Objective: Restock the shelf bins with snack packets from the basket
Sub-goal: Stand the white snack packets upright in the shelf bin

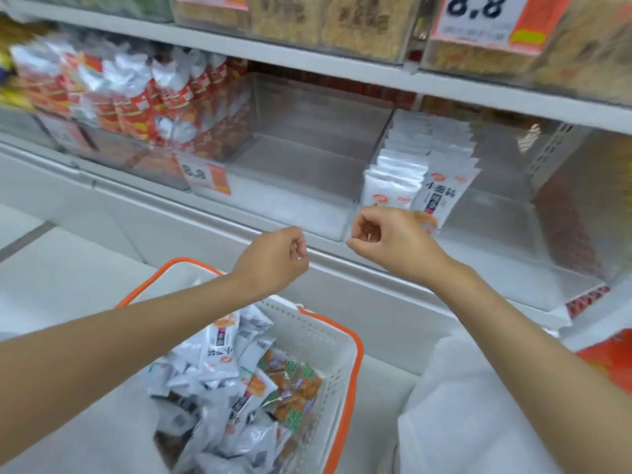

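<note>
I see both forearms reaching up over the basket (pixel 326 336) of snack packets (pixel 212 371). The left hand (pixel 273 258) is curled into a loose fist holding nothing, below a clear shelf bin (pixel 307 138). The right hand (pixel 393 241), fingers likewise curled and holding nothing, hovers just before the white packets (pixel 441 189) standing in the neighbouring bin.

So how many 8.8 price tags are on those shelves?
2. One price tag hangs at top right; a second price tag sits lower left, below the red packets. An orange scrap at the top edge may be a third, cut off.
</note>
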A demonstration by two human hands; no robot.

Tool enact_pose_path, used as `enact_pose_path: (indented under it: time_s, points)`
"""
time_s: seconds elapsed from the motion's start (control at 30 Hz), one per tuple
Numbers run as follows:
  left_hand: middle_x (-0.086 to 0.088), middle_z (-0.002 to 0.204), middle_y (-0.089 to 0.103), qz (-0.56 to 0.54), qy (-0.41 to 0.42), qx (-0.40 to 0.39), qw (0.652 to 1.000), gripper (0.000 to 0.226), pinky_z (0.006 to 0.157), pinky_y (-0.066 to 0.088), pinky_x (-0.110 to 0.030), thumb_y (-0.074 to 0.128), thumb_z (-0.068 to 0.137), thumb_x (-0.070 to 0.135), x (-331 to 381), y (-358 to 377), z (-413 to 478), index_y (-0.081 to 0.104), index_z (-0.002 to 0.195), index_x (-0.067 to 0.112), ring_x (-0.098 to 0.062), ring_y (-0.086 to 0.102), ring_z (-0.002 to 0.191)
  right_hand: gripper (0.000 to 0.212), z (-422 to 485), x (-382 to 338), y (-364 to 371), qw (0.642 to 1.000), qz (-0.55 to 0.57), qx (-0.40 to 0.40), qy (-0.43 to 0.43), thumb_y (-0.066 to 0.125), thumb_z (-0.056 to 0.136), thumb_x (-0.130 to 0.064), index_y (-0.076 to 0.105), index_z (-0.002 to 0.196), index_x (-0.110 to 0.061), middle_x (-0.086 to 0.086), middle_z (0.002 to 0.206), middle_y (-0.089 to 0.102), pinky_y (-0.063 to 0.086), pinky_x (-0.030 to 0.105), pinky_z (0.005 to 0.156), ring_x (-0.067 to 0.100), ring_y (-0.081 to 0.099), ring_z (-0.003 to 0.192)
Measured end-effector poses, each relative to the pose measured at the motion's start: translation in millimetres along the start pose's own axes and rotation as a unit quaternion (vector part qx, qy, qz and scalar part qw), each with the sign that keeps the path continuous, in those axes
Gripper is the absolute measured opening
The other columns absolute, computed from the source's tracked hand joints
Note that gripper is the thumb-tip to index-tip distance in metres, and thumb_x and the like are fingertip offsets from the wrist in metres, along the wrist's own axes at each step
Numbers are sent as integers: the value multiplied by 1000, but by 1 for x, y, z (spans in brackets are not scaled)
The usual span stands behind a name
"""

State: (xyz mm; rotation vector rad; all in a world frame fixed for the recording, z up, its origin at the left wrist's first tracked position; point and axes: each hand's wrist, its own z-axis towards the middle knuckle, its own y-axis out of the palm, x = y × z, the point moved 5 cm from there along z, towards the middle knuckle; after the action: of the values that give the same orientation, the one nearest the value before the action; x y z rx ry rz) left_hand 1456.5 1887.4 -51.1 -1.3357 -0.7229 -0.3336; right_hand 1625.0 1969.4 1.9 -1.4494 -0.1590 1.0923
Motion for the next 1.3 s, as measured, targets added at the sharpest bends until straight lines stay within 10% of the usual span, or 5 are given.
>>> enact_pose_path:
  time_s: [0.43, 0.7, 0.87, 1.13, 1.3]
  points:
    - [1, 117, 58, 221, -133, -224, 940, 23, 93, 47, -34, 59, 87, 25, -175, 41, -45, 59, 110, 24, -19, 54, 111, 24, -25, -14, 211, 898, -154, -408, -61, 56, 90, -13, 64, 111, -5, 11, 106, 67, 52, 42, 84, 28, 60, 93]
    - [-5, 163, -2, 315, -118, -277, 900, 79, 114, 31, -46, 51, 97, 27, -222, 63, -51, -4, 155, 28, -27, 6, 149, 31, -32, -6, 256, 853, -229, -461, -83, 57, 85, -10, 67, 114, -5, 16, 114, 67, 56, 46, 84, 35, 65, 106]
    - [-8, 137, 46, 341, -117, -282, 889, 79, 103, 39, -43, 62, 90, 39, -235, 60, -53, 16, 152, 25, -28, 41, 128, 31, -32, -10, 245, 864, -206, -452, -76, 57, 86, -13, 65, 114, -1, 19, 113, 67, 55, 46, 85, 37, 63, 104]
    - [-5, 80, 54, 189, -161, -288, 925, 39, 58, 33, -25, 71, 83, 39, -202, 57, -53, 42, 73, 16, -20, 47, 70, 27, -41, 3, 217, 880, -142, -453, -5, 57, 93, -19, 61, 118, -9, 8, 114, 64, 50, 36, 86, 24, 60, 98]
    - [4, 62, 55, -51, -205, -230, 950, 28, 48, 42, -16, 72, 85, 16, -132, 30, -55, 47, 73, 11, -4, 55, 51, 61, -35, 17, 190, 926, 5, -355, 133, 44, 99, -51, 40, 143, -10, 9, 142, 49, 40, 31, 99, 25, 51, 123]
